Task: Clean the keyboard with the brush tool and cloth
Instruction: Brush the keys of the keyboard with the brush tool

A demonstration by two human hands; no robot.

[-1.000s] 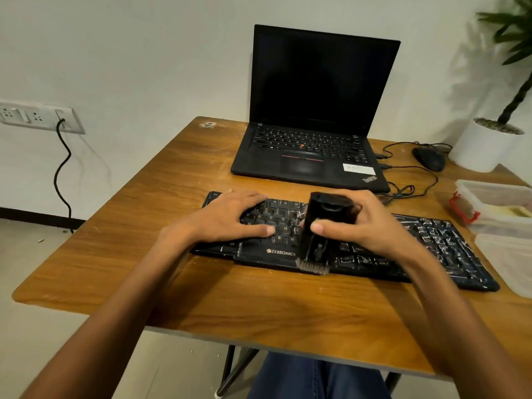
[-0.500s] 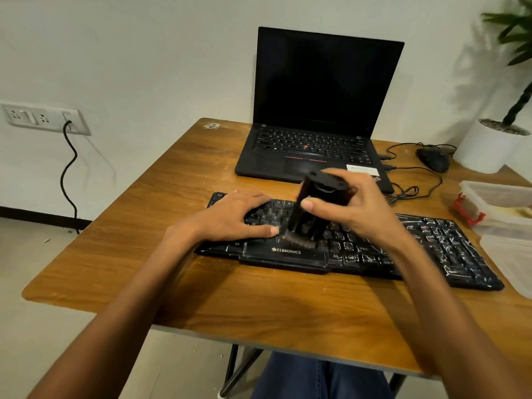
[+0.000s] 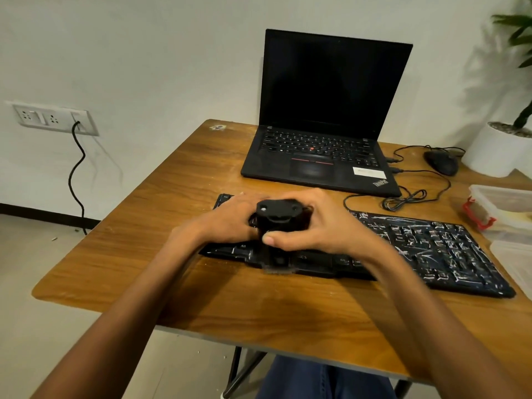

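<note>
A: The left hand (image 3: 230, 221) lies flat, fingers straight, pinning the left end of the keyboard (image 3: 431, 249) to the table (image 3: 129, 254).

B: Good. The brush tool (image 3: 277, 226) stands upright at the near edge, gripped by the right hand (image 3: 322, 227); short, light strokes should flick crumbs off.

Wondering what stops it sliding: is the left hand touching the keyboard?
Touching. The head view shows the left hand lying flat on the keyboard's left keys, beside the brush.
</note>
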